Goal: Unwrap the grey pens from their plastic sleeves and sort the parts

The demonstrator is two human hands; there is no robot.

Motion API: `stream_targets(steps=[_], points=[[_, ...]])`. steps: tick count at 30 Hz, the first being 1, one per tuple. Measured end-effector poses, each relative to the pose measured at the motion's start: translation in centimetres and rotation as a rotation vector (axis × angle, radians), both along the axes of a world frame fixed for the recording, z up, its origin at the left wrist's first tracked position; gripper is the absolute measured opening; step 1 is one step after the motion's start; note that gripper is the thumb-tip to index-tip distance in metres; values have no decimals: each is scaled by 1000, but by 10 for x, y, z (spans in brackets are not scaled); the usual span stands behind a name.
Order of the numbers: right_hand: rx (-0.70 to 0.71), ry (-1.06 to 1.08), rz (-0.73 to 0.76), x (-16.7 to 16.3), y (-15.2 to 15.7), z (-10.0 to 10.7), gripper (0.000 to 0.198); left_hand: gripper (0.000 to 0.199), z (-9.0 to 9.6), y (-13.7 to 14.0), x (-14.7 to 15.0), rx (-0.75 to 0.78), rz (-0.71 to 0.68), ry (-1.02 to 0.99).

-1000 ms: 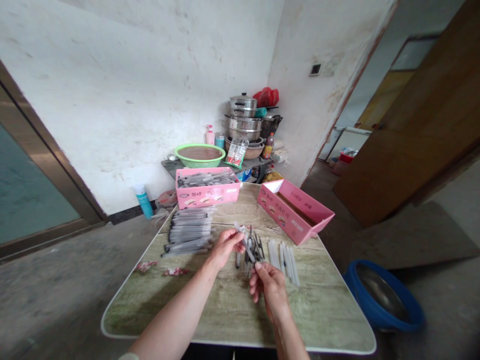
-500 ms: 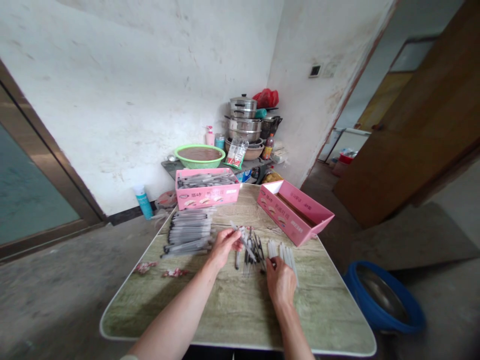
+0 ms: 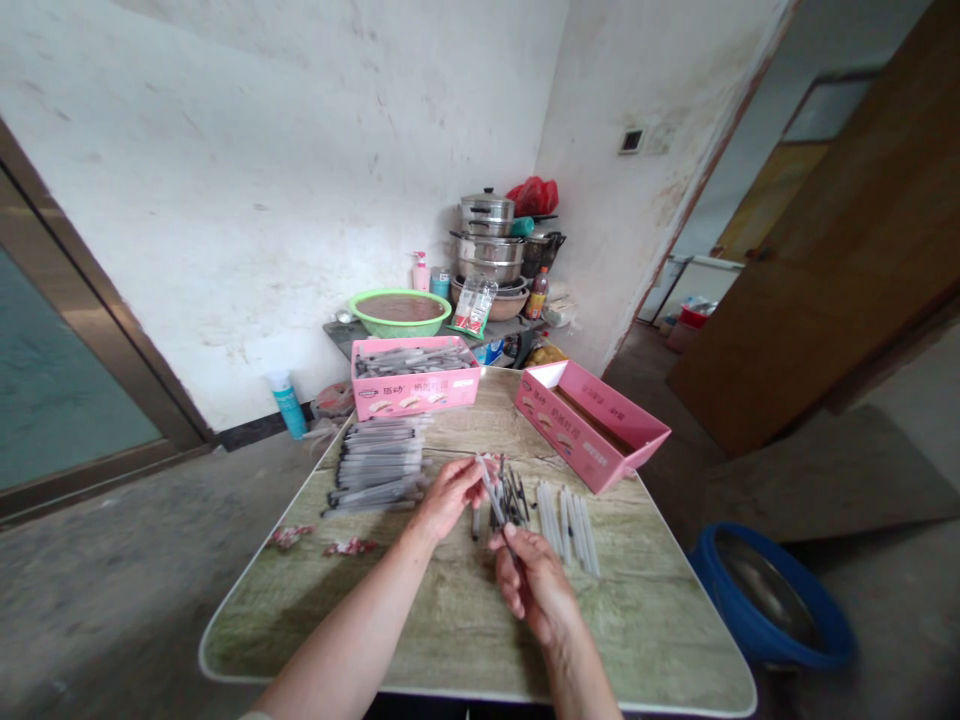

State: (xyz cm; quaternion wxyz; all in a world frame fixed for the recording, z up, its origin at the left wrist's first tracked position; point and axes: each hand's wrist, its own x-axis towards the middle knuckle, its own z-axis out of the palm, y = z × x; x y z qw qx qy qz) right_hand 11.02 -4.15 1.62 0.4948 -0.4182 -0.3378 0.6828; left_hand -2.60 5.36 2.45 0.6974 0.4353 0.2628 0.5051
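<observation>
Grasped at both ends in hands (image 3: 455, 494): slim, straight, translucent grey pen (image 3: 490, 486), slanting far-left above dark pieces (image 3: 516, 490) on counter (image 3: 442, 630).

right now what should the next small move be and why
Probably steady the pale tube with the left hand while the right hand works its lower end: the left already grips it higher up, and the right fingertips are at that end, by the loose dark pieces.
</observation>
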Motion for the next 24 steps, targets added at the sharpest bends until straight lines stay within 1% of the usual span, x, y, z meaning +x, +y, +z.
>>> stream_targets(steps=[1,3,6,8,10,11,12,13,15,17,19,21,22,24], points=[[13,-42,-9,-1,-1,0,45,38,-2,1,0,0,23,-2],[97,-228,-84,-4,-3,1,46,35,-5,4,1,-12,68,0],[357,-677,-295,-9,-5,2,44,33,-11,6,5,-41,154,-8],[486,-920,-390,-12,-5,2,43,32,-13,7,6,-66,202,-10],[513,-1017,-430,-16,-4,1,42,31,-14,8,6,-89,245,-9],[500,-1003,-434,-18,-3,0,42,31,-14,8,6,-96,263,-12],[468,-946,-424,-19,-2,0,43,30,-14,9,5,-100,271,-18],[413,-842,-393,-20,-2,1,44,30,-14,10,3,-102,265,-25],[238,-526,-267,-21,-2,2,45,30,-13,12,0,-103,219,-38],[48,-181,-102,-20,-4,4,48,31,-12,13,-3,-105,156,-43],[-56,52,8,-18,-6,6,49,31,-11,13,-4,-109,113,-39],[-73,117,34,-16,-8,7,45,31,-11,13,-3,-114,104,-31],[-52,82,15,-16,-8,7,43,31,-12,12,-2,-115,113,-27],[59,-126,-60,-15,-9,8,40,30,-12,11,0,-113,149,-19]])
